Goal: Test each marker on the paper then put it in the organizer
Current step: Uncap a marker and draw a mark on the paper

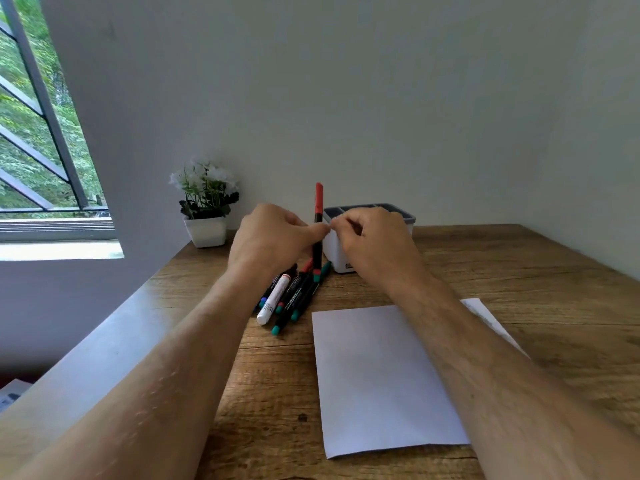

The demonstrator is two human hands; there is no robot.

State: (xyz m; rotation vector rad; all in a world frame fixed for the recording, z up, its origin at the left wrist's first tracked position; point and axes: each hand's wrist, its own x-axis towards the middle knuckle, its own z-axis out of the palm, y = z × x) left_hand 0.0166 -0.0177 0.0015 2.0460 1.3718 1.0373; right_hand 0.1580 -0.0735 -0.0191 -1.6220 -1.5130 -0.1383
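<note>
Paper (381,379) lay blank at the table's (519,271) near edge. Beyond it, the left hand (273,233) pinched a red-capped marker (318,230) upright beside the organizer (346,261); the right hand (370,237) seemed to pinch it too. Uncapping likely came next, then a test stroke.

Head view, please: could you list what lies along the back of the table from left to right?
Potted plant → left hand → upright red-capped marker → right hand, in front of the organizer.
</note>
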